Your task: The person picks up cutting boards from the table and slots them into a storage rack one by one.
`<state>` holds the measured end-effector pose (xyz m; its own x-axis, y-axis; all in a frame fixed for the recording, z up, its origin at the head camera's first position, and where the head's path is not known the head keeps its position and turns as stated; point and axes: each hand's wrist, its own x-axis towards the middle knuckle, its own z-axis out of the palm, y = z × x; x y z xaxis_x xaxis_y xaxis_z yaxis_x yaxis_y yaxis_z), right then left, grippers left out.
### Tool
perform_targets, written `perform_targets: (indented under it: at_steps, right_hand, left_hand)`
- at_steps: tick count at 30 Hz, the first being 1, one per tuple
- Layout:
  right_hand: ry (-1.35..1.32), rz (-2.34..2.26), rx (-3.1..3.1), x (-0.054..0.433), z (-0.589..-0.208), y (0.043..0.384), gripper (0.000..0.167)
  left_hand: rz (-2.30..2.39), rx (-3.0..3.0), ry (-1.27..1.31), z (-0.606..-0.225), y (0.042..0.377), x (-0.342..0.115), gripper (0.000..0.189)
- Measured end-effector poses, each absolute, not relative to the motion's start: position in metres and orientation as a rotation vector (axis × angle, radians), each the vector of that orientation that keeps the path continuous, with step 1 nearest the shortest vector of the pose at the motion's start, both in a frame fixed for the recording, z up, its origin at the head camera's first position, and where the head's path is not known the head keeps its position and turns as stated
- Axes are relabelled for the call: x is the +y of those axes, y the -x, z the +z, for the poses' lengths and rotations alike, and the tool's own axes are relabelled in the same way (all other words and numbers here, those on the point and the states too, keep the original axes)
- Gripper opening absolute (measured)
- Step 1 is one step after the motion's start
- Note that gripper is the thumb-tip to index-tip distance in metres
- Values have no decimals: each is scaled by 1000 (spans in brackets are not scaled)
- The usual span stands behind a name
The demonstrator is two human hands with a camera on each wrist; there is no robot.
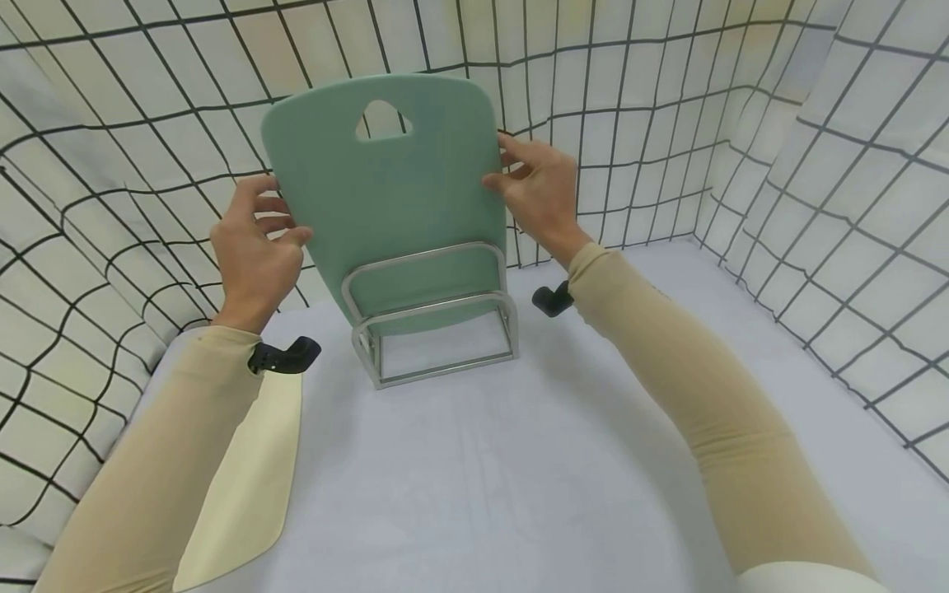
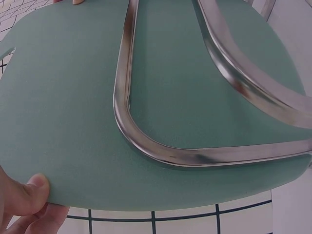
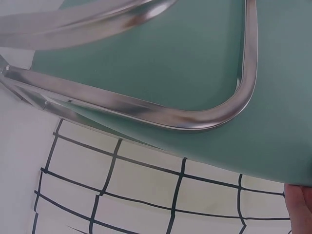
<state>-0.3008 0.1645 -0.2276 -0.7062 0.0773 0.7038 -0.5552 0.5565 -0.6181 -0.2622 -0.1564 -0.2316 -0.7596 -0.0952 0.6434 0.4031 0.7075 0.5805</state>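
A green cutting board with a rounded cutout near its top leans upright behind the two visible hoops of a silver metal rack. Its lower edge shows through the front hoop, close above the rack's base. My left hand pinches the board's left edge, with the thumb on the near face and fingers behind, as the left wrist view also shows. At the upper right edge, my right hand holds the board between thumb and fingers. In the right wrist view, only some fingers appear at the board's edge.
A flat cream-coloured sheet or board lies on the white table surface, partly under my left forearm. White cloth walls with a black grid pattern rise behind the rack and on both sides.
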Motion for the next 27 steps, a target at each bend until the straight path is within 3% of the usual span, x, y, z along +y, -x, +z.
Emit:
perform_targets:
  at_steps: [27]
  right_hand:
    - [-377, 1151, -2118, 164, -232, 304, 49]
  left_hand:
    - [-967, -2260, 247, -236, 266, -158, 56]
